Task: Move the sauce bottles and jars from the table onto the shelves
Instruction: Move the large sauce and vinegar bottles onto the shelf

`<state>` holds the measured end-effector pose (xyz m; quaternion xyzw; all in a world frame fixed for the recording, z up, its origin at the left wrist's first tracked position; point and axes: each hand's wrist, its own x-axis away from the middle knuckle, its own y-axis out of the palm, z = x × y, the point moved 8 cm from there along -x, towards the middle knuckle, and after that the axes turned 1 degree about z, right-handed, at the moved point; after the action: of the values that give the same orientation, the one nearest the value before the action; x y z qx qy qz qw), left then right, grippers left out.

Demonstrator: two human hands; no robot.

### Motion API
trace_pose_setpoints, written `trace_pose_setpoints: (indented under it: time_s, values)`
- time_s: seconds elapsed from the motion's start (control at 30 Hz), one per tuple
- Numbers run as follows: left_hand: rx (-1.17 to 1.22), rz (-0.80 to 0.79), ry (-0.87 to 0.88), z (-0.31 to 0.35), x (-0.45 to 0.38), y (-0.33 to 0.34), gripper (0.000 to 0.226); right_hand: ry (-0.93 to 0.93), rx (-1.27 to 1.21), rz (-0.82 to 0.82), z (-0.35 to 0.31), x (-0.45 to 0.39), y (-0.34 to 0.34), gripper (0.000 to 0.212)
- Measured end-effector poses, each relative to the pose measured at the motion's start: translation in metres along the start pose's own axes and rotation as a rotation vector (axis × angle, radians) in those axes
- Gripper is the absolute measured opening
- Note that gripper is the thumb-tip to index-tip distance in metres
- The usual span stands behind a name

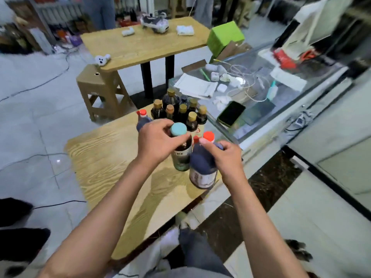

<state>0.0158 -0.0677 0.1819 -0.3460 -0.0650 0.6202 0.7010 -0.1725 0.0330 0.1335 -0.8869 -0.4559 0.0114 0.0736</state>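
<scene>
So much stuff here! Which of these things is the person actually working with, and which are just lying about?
Part of the job:
- teal-capped bottle, gripped by the left hand
- red-capped dark bottle, gripped by the right hand
- cluster of gold-capped bottles on the wooden table

Just lying about:
- phone and chargers on the glass counter
- green box
- stool

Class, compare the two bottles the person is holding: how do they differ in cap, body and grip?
The left hand holds the teal-capped bottle; the right hand holds the red-capped bottle. The teal cap is wide and flat, the red cap smaller. The teal-capped bottle looks slimmer, with clear glass and a pale label; the red-capped bottle is broader and dark blue. Both are gripped near the neck above the table.
</scene>
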Motion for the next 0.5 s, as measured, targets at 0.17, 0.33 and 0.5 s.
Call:
trace_pose_setpoints:
  time_s: [0.17, 0.33, 0.5]
  values:
    - [0.098, 0.011, 0.112, 0.082, 0.024, -0.012, 0.043, -0.008, -0.287, 0.209, -0.043, 0.051, -0.079, 0.058]
    - [0.109, -0.114, 0.243, 0.182, 0.058, 0.006, 0.047, -0.068, -0.484, 0.314, -0.078, 0.103, -0.169, 0.056]
    - [0.300, -0.166, 0.321, 0.273, 0.105, 0.041, 0.041, -0.149, -0.506, 0.433, -0.104, 0.147, -0.270, 0.060]
